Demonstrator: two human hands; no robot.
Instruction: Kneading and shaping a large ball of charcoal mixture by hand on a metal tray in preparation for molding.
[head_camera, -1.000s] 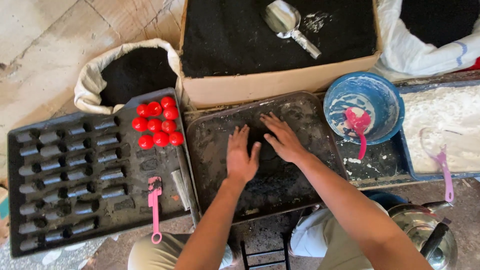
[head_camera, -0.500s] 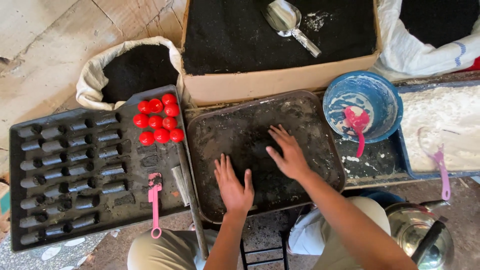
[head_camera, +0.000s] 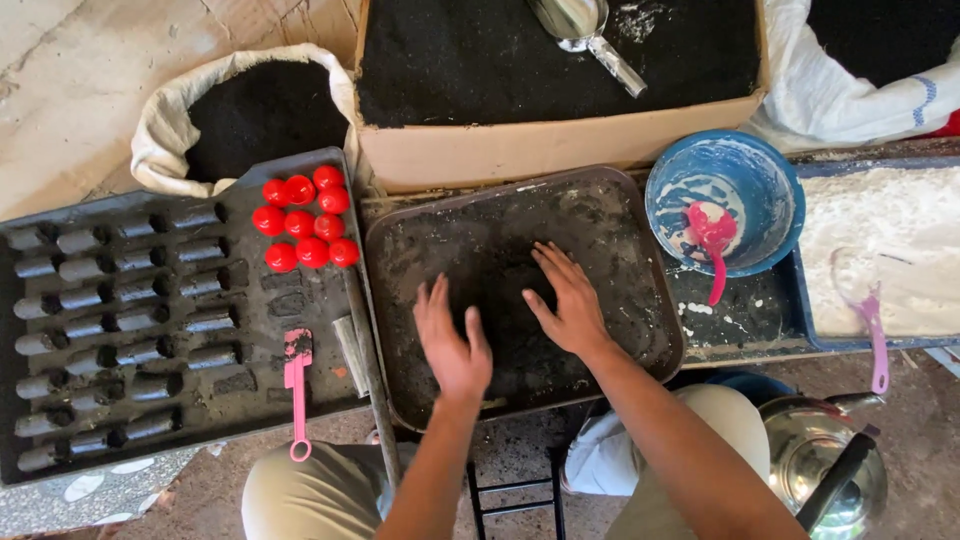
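Both hands lie open, fingers spread, palms down on the black powder in the dark tray (head_camera: 640, 215): left hand (head_camera: 452, 345) near the front rim, right hand (head_camera: 568, 298) at centre. Even, flat-palmed pressure would likely level the powder best. The tray's long axis runs left to right, directly before the person.

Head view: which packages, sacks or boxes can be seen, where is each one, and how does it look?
Cardboard box: top centre, tan, filled with black powder.
White sack: top left, rolled open, black powder inside.
White sack with a blue stripe: top right, crumpled.
No labels, signs or screens.
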